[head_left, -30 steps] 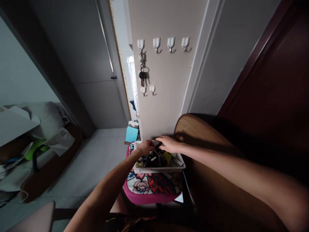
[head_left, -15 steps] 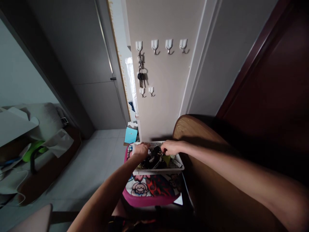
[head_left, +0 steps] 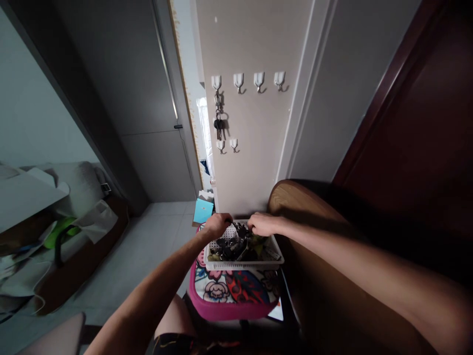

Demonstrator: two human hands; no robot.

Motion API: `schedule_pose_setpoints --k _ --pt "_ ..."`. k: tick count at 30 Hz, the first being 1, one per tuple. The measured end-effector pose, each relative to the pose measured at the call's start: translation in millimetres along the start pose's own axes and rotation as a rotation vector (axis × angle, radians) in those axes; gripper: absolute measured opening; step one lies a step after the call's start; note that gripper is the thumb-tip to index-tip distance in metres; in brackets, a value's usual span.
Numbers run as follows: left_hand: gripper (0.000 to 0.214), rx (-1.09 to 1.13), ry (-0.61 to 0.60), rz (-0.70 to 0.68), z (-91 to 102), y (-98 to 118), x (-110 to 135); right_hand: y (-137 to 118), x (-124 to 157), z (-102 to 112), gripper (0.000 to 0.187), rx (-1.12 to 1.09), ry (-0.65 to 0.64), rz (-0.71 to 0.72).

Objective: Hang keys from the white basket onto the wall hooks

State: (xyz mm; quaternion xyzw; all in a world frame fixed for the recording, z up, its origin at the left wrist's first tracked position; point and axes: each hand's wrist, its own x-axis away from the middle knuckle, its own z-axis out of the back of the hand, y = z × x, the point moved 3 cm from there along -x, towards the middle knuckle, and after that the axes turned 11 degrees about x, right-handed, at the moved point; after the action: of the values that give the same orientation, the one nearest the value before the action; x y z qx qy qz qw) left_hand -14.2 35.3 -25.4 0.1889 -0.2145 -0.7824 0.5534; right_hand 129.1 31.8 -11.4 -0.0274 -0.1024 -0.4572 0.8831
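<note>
We are looking at a beige wall panel [head_left: 254,162] where four white hooks [head_left: 238,80] are sitting in a row. A bunch of keys [head_left: 219,123] is hanging from the leftmost one, and two smaller hooks [head_left: 220,145] are sitting just below it. A blue card [head_left: 203,211] is leaning at the panel's foot, near the tiled floor [head_left: 148,251]. A pink-edged floral cushion [head_left: 236,291] is lying just beside a rounded wooden tabletop [head_left: 295,202]. A dark red-brown door [head_left: 414,123] is filling the right side, and a grey sofa [head_left: 74,182] is standing far left.
</note>
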Motion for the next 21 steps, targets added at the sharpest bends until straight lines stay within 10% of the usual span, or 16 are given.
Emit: schedule_pose_setpoints --k 15,21 --pt "0.025 0.320 0.100 -0.057 17.0 22 -10 5 -5 12 0.013 -0.462 0.200 -0.028" --pt "0.027 0.131 -0.153 0.082 -8.8 -4 9 5 -9 3 0.015 -0.376 0.172 0.032"
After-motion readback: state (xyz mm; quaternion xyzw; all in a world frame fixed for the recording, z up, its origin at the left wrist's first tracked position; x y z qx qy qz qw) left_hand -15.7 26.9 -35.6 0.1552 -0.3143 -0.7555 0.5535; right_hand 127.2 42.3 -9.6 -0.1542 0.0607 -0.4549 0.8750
